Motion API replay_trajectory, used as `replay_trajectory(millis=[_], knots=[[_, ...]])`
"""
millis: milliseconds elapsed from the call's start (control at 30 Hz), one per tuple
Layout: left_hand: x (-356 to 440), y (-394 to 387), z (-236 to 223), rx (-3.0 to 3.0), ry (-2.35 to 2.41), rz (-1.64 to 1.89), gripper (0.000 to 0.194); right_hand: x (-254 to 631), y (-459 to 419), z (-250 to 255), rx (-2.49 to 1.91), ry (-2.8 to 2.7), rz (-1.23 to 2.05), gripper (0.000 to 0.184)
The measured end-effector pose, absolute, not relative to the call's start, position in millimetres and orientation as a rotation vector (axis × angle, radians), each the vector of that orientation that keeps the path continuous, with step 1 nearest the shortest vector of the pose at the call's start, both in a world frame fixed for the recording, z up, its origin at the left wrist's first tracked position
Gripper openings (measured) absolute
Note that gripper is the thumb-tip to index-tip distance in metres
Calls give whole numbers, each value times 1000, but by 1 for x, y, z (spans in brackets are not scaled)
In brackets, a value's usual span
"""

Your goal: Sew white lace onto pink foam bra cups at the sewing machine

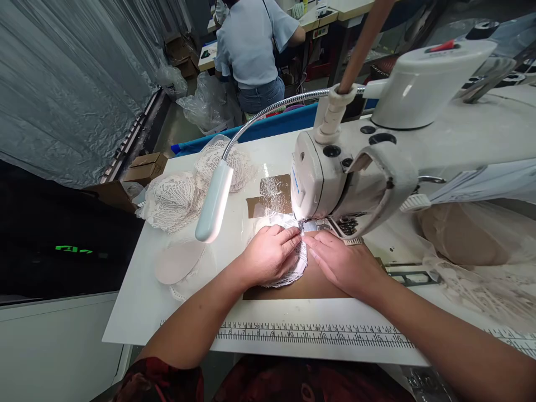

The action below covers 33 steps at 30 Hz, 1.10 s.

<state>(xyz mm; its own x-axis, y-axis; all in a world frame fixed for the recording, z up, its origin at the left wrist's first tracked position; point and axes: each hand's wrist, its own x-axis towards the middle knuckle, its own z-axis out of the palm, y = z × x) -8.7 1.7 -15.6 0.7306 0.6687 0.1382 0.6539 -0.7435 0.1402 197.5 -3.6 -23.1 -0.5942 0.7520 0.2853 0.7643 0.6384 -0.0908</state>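
Note:
A white lace bra cup (298, 269) lies under the sewing machine's (318, 178) needle area, lit by the lamp. My left hand (272, 252) rests over the lace with its fingers bent and pressed onto it, just left of the presser foot. Close by, my right hand (341, 259) has its fingers together, the tips at the lace cup's right edge beside the foot. The fingertips of both hands nearly meet there. My left hand covers much of the cup, and the stitching point itself is too small to make out.
Lace pieces (171, 201) are heaped at the table's left, with a flat beige pad (178, 262) nearer me. A gooseneck lamp (214, 204) hangs over the table. Beige cup material with mesh (460, 234) lies at right. A ruler strip (293, 333) lines the front edge. Another person (255, 50) sits beyond.

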Motion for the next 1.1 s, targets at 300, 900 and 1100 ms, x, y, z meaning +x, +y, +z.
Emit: replay_trajectory(millis=[300,900,1100], knots=[[-10,5,-21,2842,1088,362,37,197,-2,-24,-1247,-2580,-68,35],[-13,14,-25,2794,1113,504,34,202,1,-30,-1239,-2562,166,37],[-16,13,-24,2819,1211,496,34,202,3,-35,-1252,-2581,142,39]])
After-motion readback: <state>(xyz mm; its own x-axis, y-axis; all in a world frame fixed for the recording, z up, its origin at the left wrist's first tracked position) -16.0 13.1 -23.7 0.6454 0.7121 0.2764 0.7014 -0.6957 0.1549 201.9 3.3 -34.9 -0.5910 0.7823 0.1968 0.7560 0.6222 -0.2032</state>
